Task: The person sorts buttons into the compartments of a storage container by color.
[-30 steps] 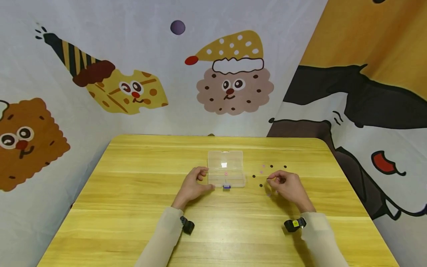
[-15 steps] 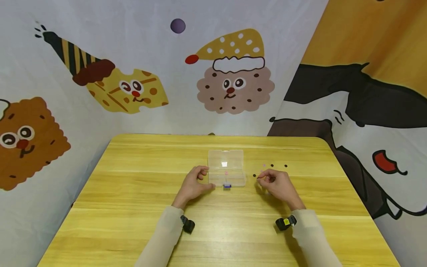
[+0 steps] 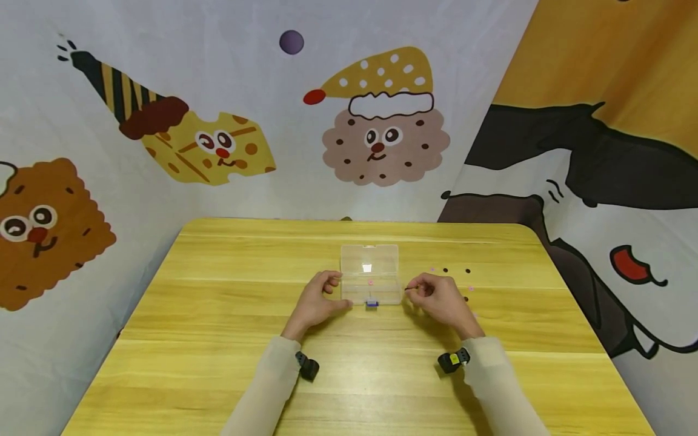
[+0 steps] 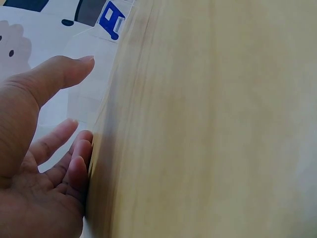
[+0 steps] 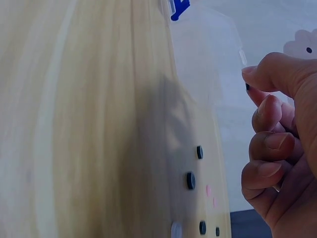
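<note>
A clear plastic box (image 3: 388, 297) lies on the table with its lid (image 3: 357, 260) raised at the back. Its blue latch (image 3: 372, 304) faces the front, and a small pink disc (image 3: 371, 283) shows inside. My left hand (image 3: 316, 301) rests at the box's left side, thumb tip at the front corner and relaxed fingertips by the hinge end. Just off the box's right edge, my right hand (image 3: 440, 301) pinches a small black button-like disc (image 5: 247, 87) between thumb and index finger. The other fingers of that hand are curled in.
Several small black discs (image 3: 468, 270) and pink discs (image 3: 471, 288) lie scattered right of the box, partly behind my right hand. A pale disc (image 5: 176, 230) shows in the right wrist view. A cartoon-printed cloth (image 3: 234, 206) hangs behind the wooden table (image 3: 229, 339).
My right hand has moved left to the box's right edge, carrying the black disc, and uncovered discs on its right side. My left hand and the box have stayed in place.
</note>
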Motion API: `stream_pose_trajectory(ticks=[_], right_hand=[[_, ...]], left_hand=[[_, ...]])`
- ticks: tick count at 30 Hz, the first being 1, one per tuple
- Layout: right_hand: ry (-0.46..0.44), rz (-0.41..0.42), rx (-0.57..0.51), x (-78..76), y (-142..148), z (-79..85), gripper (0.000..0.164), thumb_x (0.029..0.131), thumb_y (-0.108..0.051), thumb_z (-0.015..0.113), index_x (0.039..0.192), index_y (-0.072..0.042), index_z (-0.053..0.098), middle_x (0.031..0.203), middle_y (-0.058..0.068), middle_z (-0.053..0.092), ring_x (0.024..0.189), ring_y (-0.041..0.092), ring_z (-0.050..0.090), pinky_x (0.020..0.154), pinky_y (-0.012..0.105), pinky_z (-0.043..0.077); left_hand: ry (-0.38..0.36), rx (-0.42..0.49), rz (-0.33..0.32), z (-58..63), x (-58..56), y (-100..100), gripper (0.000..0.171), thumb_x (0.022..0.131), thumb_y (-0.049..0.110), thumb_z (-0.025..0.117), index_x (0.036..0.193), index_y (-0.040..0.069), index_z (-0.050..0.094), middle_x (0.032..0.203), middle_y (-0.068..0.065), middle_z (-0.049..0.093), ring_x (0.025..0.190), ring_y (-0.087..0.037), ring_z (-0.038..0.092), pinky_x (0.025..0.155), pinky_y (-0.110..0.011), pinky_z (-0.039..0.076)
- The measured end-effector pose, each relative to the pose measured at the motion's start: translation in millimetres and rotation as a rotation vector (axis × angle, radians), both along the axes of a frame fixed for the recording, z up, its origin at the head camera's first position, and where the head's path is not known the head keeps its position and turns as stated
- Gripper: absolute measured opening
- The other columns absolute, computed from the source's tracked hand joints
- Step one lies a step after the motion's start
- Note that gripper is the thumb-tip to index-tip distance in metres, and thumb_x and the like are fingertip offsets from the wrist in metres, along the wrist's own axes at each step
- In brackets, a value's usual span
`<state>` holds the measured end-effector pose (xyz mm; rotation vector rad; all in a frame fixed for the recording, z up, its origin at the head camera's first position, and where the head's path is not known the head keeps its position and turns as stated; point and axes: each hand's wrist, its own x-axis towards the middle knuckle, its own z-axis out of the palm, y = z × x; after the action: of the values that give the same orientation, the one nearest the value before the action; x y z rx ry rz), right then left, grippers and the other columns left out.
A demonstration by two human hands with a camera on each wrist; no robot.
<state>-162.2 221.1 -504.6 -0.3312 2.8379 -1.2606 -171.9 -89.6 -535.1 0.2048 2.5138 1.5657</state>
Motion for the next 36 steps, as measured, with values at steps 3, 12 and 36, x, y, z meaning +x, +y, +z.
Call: stream_pose_trajectory(ticks=[3, 12, 36], right_hand=[[-0.017, 0.001, -0.011, -1.6, -6, 1.3, 0.005, 0.091, -0.019, 0.077, 0.094, -0.016, 0.074, 0.071, -0.002, 0.06, 0.06, 0.01, 0.051, 0.052, 0.023, 0.043], [-0.094, 0.024, -0.043, -3.3, -21, 4.9, 0.006, 0.093, -0.019, 0.074, 0.098, -0.016, 0.075, 0.071, 0.0, 0.06, 0.059, 0.013, 0.051, 0.052, 0.025, 0.042], [-0.055, 0.025, 0.019, -3.2, -24, 3.1, 0.014, 0.095, -0.027, 0.074, 0.102, -0.014, 0.073, 0.073, -0.002, 0.061, 0.063, 0.013, 0.052, 0.055, 0.024, 0.044]], left_hand=[[0.0, -0.001, 0.001, 0.2, 0.1, 0, 0.066, 0.078, 0.023, 0.091, 0.136, 0.014, 0.06, 0.118, -0.006, 0.06, 0.103, -0.024, 0.049, 0.089, -0.038, 0.042], [0.003, -0.007, -0.013, 0.8, -0.1, 1, 0.066, 0.078, 0.023, 0.09, 0.136, 0.013, 0.06, 0.118, -0.007, 0.06, 0.102, -0.024, 0.049, 0.089, -0.038, 0.042], [-0.016, -0.005, 0.0, -1.2, -0.1, 0, 0.067, 0.078, 0.024, 0.09, 0.137, 0.015, 0.06, 0.12, -0.005, 0.059, 0.104, -0.024, 0.049, 0.091, -0.038, 0.042]])
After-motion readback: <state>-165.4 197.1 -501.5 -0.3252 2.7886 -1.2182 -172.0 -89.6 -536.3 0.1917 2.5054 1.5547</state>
